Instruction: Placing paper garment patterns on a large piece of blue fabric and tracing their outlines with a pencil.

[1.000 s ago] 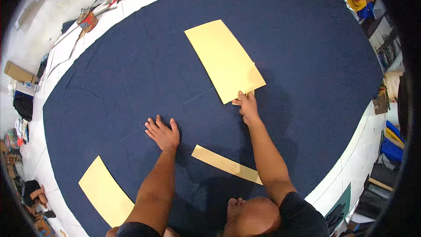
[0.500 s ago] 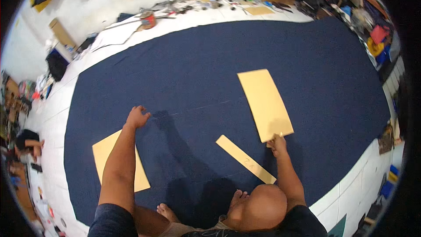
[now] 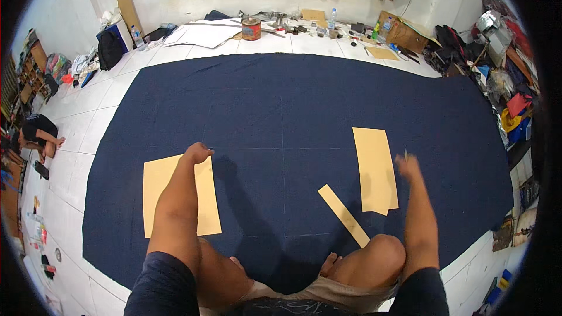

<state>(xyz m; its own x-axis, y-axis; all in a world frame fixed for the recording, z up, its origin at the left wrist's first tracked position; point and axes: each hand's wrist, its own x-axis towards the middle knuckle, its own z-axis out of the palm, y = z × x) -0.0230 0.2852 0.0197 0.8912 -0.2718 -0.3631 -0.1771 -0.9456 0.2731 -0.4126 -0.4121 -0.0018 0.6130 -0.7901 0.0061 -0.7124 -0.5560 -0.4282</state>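
A large dark blue cloth (image 3: 316, 105) with thin pale lines lies spread before me. My left hand (image 3: 199, 152), its fingers curled, is at the top right corner of a pale yellow card (image 3: 205, 205); my forearm covers part of the card. Whatever its fingers hold is hidden. My right hand (image 3: 409, 167), slightly blurred, is closed around a small pale stick (image 3: 405, 154), just right of a taller yellow card (image 3: 376, 164) and apart from it. Below that card, a narrow yellow strip (image 3: 345, 216) lies slanted near my right knee.
White floor tiles (image 3: 76, 140) surround the cloth. Along the far wall are a red tin (image 3: 251, 29), white sheets (image 3: 202, 34), bottles and small tools. A heap of bags and scraps (image 3: 503, 82) lines the right side. Another person (image 3: 41, 134) sits at the far left.
My right hand has let go of the taller card and moved to its right. My left hand's fingers, stretched before, are now curled. The view has shifted and tilted up, showing more wall.
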